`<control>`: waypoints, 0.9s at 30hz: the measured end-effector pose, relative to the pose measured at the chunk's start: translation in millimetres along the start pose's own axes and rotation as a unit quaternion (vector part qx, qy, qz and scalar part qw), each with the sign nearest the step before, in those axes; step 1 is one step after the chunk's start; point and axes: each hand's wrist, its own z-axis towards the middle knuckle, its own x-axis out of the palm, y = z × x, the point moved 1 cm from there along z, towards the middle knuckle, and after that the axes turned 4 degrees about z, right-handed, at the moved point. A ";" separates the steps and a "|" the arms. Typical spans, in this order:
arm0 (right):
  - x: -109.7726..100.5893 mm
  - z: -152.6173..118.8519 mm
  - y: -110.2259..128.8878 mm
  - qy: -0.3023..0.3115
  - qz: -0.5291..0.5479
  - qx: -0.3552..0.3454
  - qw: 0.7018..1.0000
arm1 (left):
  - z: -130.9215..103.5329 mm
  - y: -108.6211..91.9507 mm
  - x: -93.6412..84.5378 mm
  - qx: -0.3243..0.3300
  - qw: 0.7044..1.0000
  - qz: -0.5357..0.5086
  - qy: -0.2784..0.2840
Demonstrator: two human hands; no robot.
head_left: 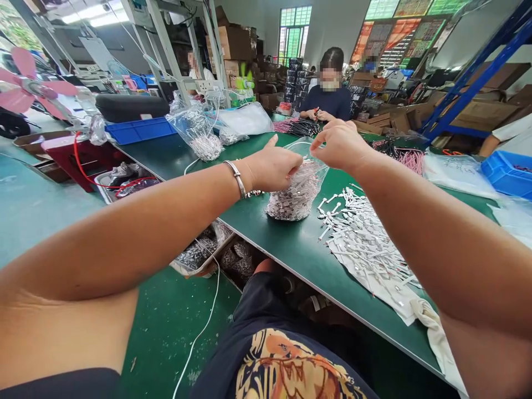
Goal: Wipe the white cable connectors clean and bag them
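A clear plastic bag [293, 197] filled with small white connector pieces stands upright on the green tabletop [266, 235]. At its left upper side, my left hand [275, 166] is closed with curled fingers on the bag. My right hand [343, 145] pinches the bag's top edge on the right, thumb and fingertips together. The bag's mouth appears partly spread between the two hands. To its right, many loose white cable connectors [369, 238] are heaped on a white cloth [393, 299]. A few small pieces lie behind my left wrist, mostly hidden.
Another filled clear bag [206, 145] sits farther back, near a blue tray [141, 130]. Bundles of dark and pink wires [297, 127] lie before a co-worker [328, 94] across the table. A blue bin [509, 173] stands at right. A white cable [203, 327] hangs beside the table's edge.
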 end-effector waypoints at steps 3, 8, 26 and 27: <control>-3.2 -0.6 1.7 0.063 0.016 0.065 0.996 | 1.8 -0.7 -0.3 -0.005 1.000 -0.026 -0.014; -7.5 -6.0 4.6 0.087 -0.015 0.103 0.991 | 12.0 4.6 -6.7 -0.017 0.995 -0.075 -0.056; -30.7 -23.8 -12.0 0.105 0.171 0.107 0.974 | 24.0 53.2 -29.2 -0.076 0.991 -0.028 0.108; -31.2 -24.0 -13.5 0.114 0.167 0.096 0.975 | 25.3 54.4 -27.9 -0.080 0.991 -0.026 0.100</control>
